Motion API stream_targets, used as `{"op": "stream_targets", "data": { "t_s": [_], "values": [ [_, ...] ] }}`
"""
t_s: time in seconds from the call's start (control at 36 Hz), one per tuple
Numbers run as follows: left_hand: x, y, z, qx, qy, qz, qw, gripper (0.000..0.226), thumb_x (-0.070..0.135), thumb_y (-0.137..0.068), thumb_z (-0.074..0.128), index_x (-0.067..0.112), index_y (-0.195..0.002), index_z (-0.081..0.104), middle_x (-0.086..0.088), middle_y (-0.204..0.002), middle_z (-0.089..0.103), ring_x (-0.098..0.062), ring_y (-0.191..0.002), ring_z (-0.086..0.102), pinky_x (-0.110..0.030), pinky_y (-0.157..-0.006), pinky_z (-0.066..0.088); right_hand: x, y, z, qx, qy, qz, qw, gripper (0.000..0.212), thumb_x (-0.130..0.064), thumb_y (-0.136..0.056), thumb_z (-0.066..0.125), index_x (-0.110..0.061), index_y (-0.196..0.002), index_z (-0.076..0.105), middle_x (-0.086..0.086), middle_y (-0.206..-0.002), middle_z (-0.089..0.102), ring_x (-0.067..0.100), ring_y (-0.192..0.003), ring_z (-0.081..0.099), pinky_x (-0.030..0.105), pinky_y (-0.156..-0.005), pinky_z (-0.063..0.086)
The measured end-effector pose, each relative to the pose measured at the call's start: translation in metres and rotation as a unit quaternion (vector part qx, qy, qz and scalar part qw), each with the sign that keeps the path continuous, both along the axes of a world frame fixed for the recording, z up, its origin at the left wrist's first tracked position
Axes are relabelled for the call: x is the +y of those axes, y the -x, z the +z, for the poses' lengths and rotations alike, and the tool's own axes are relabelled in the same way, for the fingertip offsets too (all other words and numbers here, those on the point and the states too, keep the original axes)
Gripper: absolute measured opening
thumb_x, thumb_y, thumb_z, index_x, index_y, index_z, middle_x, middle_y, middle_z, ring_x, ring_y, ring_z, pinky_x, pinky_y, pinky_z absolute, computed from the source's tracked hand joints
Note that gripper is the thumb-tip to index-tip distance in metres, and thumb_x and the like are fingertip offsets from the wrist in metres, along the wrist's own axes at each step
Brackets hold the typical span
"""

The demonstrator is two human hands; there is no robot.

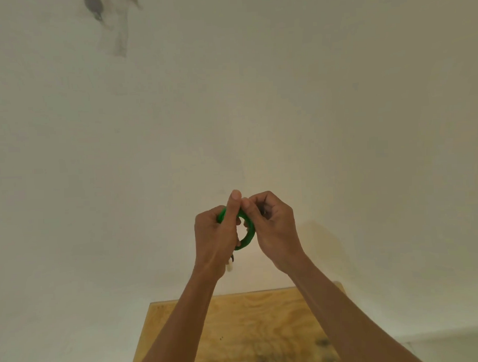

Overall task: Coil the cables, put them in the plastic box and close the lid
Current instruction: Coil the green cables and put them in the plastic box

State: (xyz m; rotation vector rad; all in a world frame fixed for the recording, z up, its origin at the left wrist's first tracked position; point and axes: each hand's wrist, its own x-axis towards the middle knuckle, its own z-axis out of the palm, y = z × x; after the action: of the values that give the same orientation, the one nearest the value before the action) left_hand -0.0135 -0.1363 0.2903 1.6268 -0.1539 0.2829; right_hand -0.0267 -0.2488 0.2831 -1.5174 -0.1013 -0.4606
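Between both hands (242, 229), gripped, sits the coiled green cable (247, 229).

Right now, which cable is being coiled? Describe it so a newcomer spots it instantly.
Start at the wooden table at the bottom of the view and follow both forearms up in front of the pale wall. Between the left hand and right hand sits the green cable, wound into a small ring. It is the only bright green thing, with a white plug hanging below.
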Motion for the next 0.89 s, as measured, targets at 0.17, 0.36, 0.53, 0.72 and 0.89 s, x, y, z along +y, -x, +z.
{"op": "stream_targets", "data": {
  "t_s": [0.17, 0.36, 0.53, 0.72, 0.89],
  "values": [
    [-0.007, -0.009, -0.013, -0.043, -0.039, 0.118, 0.991, 0.064, 0.054, -0.101, 0.044, 0.015, -0.05, 0.052, 0.002, -0.042, 0.04, -0.017, -0.044, 0.039, -0.034, -0.053, 0.039, 0.008, 0.0, -0.003, 0.026, 0.07, -0.038, 0.996, 0.021, -0.037, -0.093, 0.065, -0.017, -0.088, 0.064, -0.005, -0.083, 0.069, 0.007, -0.076, 0.064, 0.02, -0.071, 0.053],
    [-0.01, -0.018, -0.014, -0.024, -0.009, 0.222, 0.975, 0.064, 0.044, -0.102, 0.046, -0.003, -0.059, 0.051, -0.002, -0.045, 0.04, -0.015, -0.045, 0.035, -0.034, -0.051, 0.037, 0.024, 0.01, 0.002, 0.034, 0.211, -0.104, 0.971, 0.022, -0.022, -0.102, 0.049, -0.021, -0.112, 0.068, -0.011, -0.104, 0.052, 0.004, -0.094, 0.056, 0.006, -0.076, 0.041],
    [-0.009, -0.019, -0.015, 0.012, 0.076, 0.181, 0.981, 0.05, 0.043, -0.101, 0.052, 0.008, -0.071, 0.072, -0.001, -0.049, 0.047, -0.007, -0.042, 0.038, -0.018, -0.046, 0.038, 0.013, 0.01, 0.011, 0.091, 0.09, -0.045, 0.991, 0.013, -0.018, -0.084, 0.077, -0.02, -0.098, 0.079, -0.007, -0.076, 0.076, 0.0, -0.069, 0.07, 0.01, -0.069, 0.052],
    [-0.013, -0.014, -0.015, 0.071, 0.127, 0.12, 0.982, 0.059, 0.048, -0.095, 0.061, -0.008, -0.076, 0.061, -0.012, -0.058, 0.05, -0.017, -0.051, 0.051, -0.029, -0.048, 0.052, 0.012, 0.006, 0.009, 0.121, 0.137, -0.08, 0.98, 0.009, -0.024, -0.079, 0.081, -0.027, -0.086, 0.076, -0.014, -0.068, 0.072, -0.002, -0.067, 0.07, 0.027, -0.072, 0.061],
    [-0.011, -0.015, -0.012, 0.107, 0.145, 0.117, 0.977, 0.051, 0.04, -0.095, 0.063, -0.007, -0.073, 0.064, -0.014, -0.061, 0.057, -0.022, -0.051, 0.05, -0.028, -0.046, 0.045, 0.017, 0.009, 0.004, 0.122, 0.142, -0.076, 0.979, 0.009, -0.025, -0.081, 0.077, -0.024, -0.089, 0.075, -0.012, -0.073, 0.073, 0.003, -0.071, 0.071, 0.033, -0.075, 0.062]
  ]
}}
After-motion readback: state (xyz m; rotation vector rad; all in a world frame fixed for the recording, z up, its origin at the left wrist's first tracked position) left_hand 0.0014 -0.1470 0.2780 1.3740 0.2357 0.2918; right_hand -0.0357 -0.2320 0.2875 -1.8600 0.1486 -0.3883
